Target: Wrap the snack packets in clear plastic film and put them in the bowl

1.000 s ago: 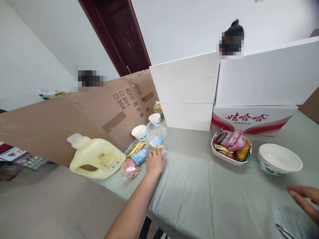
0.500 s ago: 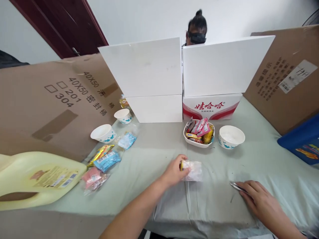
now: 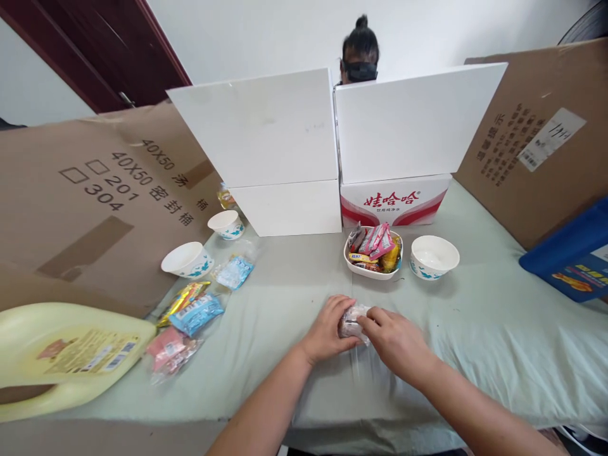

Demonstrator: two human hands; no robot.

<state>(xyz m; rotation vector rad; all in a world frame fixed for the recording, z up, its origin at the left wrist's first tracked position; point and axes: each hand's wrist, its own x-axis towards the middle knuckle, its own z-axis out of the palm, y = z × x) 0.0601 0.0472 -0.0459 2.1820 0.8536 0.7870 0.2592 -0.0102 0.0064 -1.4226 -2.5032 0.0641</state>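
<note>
A small clear plastic packet point(image 3: 349, 327) with whitish contents rests on the cloth in front of me. My left hand point(image 3: 331, 326) is closed around its left side, thumb at the near edge and fingers at the far edge. From the right, my right hand point(image 3: 396, 339) meets the packet with its fingers pinched. A slim silvery metal tool point(image 3: 352, 322) pokes out of that pinch onto the packet's top; most of it is hidden by the fingers. Beyond the hands stands a white bowl point(image 3: 373, 275) filled with colourful wrapped snacks.
An empty patterned bowl point(image 3: 434, 254) stands to the right. Two more bowls, one nearer point(image 3: 187, 258), are left beside several snack packets point(image 3: 197, 313). A yellow jug point(image 3: 80, 354), a blue container point(image 3: 570, 259), white boxes point(image 3: 285, 209) and cardboard surround the table. A person sits behind.
My right hand has moved left with the metal tool, from the cloth onto the packet. My left hand has closed further round the packet. The view has shifted slightly to the right.
</note>
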